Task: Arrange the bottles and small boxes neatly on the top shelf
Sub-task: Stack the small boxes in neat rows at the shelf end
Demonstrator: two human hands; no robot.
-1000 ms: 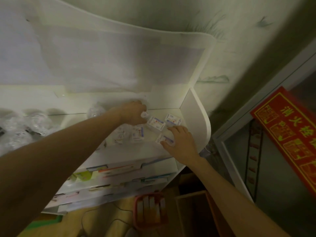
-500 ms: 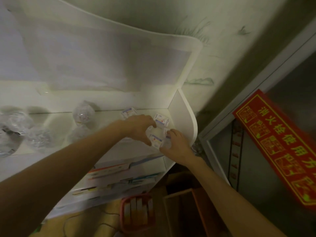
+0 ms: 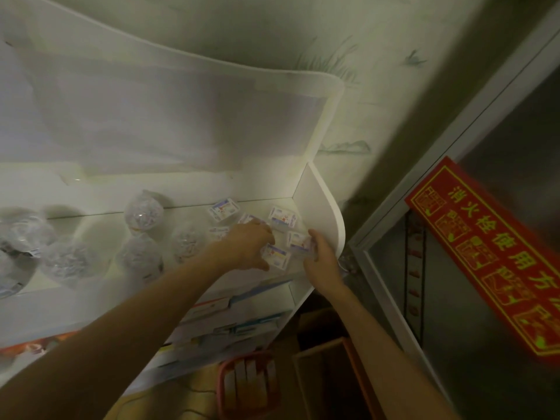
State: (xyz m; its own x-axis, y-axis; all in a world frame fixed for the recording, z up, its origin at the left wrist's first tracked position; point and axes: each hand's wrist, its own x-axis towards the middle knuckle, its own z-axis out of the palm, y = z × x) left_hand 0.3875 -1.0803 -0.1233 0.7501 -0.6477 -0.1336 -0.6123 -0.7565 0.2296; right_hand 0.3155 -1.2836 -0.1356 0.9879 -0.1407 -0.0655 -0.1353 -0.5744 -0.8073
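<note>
The white top shelf (image 3: pixel 91 225) carries several plastic-wrapped bottles (image 3: pixel 145 213) on its left and middle. Several small white boxes with blue and red print lie in its right corner, one at the back (image 3: pixel 224 209) and one by the side wall (image 3: pixel 281 218). My left hand (image 3: pixel 248 247) reaches over the boxes and pinches one box (image 3: pixel 274 256) between fingers and thumb. My right hand (image 3: pixel 321 262) is beside the shelf's side wall (image 3: pixel 318 213), its fingers curled round another small box (image 3: pixel 297 239). The two held boxes nearly touch.
Lower shelves hold flat medicine cartons (image 3: pixel 212 307). Below stand a red basket (image 3: pixel 245 380) and a wooden crate (image 3: pixel 327 374). A metal-framed glass door with a red sign (image 3: pixel 485 253) is close on the right. The shelf's back panel rises behind the bottles.
My left hand came from the shelf's back to the front right corner and closed on a box. My right hand shifted toward the side wall and took a box there.
</note>
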